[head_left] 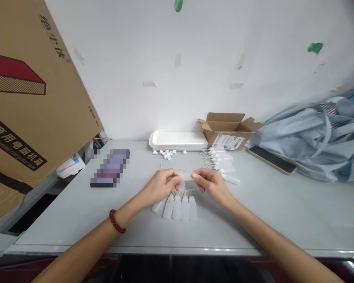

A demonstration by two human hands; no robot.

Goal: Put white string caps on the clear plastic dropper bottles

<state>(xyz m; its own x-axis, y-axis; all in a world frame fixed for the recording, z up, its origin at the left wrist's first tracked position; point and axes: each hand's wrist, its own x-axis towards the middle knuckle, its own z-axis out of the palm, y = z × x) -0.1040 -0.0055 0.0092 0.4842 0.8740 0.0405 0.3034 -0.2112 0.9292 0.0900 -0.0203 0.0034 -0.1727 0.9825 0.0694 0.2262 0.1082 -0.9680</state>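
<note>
Between my two hands a small translucent plastic squeeze bottle lies sideways above the table. My left hand, with a red braided bracelet on the wrist, pinches its left end. The fingertips of my right hand are closed on the other end. Just below the hands several similar bottles lie in a row, their thin white tubes pointing away from me. More bottles with white caps are lined up beyond my right hand. Loose white caps are scattered farther back.
A stack of white packaging and an open cardboard box stand against the wall. To the right are a phone and light blue cloth. A pixelated phone-like screen lies left, near a large carton.
</note>
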